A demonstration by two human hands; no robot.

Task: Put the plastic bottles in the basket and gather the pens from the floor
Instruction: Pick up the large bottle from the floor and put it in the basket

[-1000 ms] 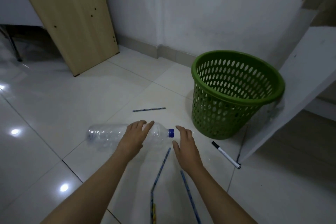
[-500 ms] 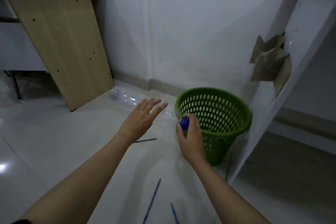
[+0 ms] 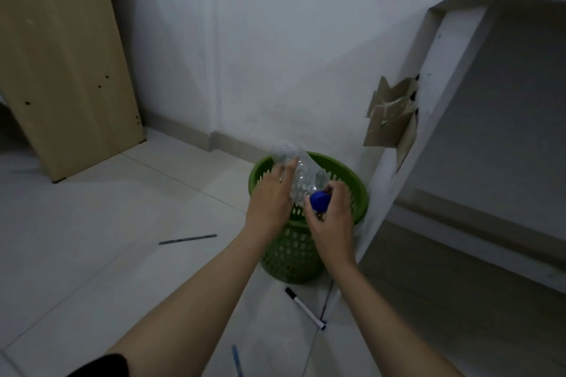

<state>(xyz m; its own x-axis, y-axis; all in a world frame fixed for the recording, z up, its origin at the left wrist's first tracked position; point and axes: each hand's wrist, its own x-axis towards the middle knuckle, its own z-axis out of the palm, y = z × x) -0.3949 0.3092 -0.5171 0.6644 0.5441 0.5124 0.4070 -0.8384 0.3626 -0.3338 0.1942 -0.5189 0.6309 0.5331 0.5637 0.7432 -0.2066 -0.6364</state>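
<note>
A clear plastic bottle (image 3: 301,173) with a blue cap is held over the green perforated basket (image 3: 355,190), base pointing away from me. My left hand (image 3: 269,202) grips its body. My right hand (image 3: 332,217) holds the neck end by the cap. A thin blue pen (image 3: 187,239) lies on the tiles to the left of the basket. In front of the basket lies a white marker with a black cap (image 3: 304,307). Another blue pen (image 3: 236,360) shows at the bottom edge.
A tan wooden panel (image 3: 61,64) leans at the left against the wall. A white slanted desk side (image 3: 428,107) stands right of the basket, with torn brown cardboard (image 3: 392,119) stuck to it. White floor tiles lie between the panel and the basket.
The bottle was lying on the floor under my hands; both hands have lifted it and swung it over the basket's mouth. My view has risen and come closer to the basket.
</note>
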